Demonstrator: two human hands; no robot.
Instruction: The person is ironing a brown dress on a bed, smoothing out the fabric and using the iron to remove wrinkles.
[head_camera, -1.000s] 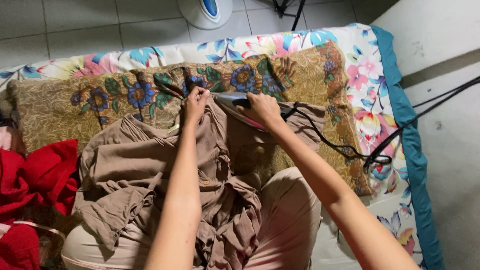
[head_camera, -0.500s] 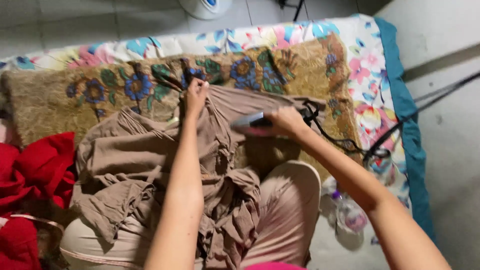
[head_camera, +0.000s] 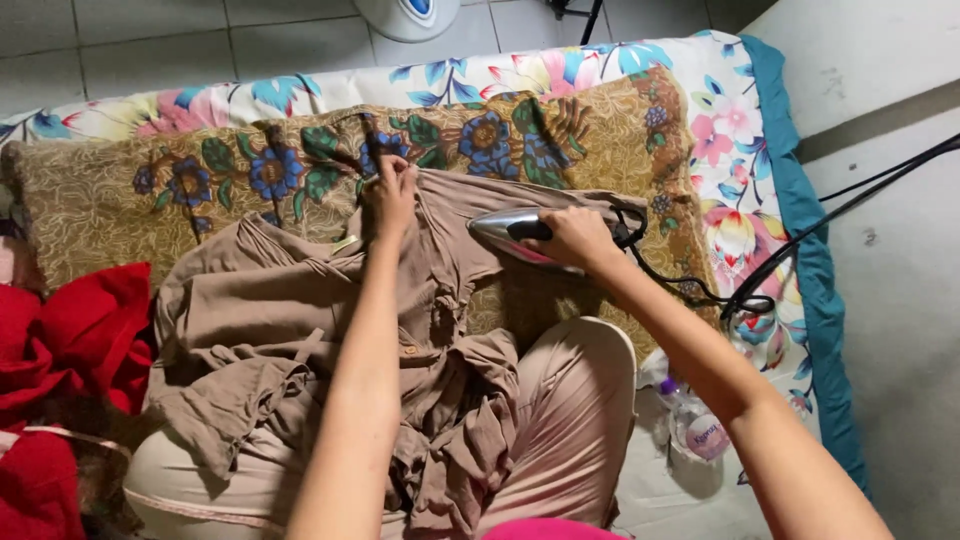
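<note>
Two layers of cloth lay under both hands: a floral sheet (head_camera: 700, 110) with a teal border at the bottom, and on top of it a golden-brown batik cloth (head_camera: 150, 200) with blue flowers, which spread out beyond the fingertips and to the left of the left hand (head_camera: 392, 195). On this cloth, directly below the hands and reaching back toward the person's lap, was a tan garment (head_camera: 270, 320), much wrinkled near the knees. The left hand was closed, pinching the upper edge of the garment and holding it flat against the batik cloth. Far to the left of that hand there was a heap of red cloth (head_camera: 70, 340).

The right hand (head_camera: 572, 238) was wrapped firmly around the handle of a silver iron (head_camera: 505, 232), whose pointed tip faced toward the left hand and rested on the garment, just beside it. A black cord (head_camera: 700, 290) ran from behind the right hand away to the right. Below the right forearm lay a small plastic bottle (head_camera: 690, 425).
</note>
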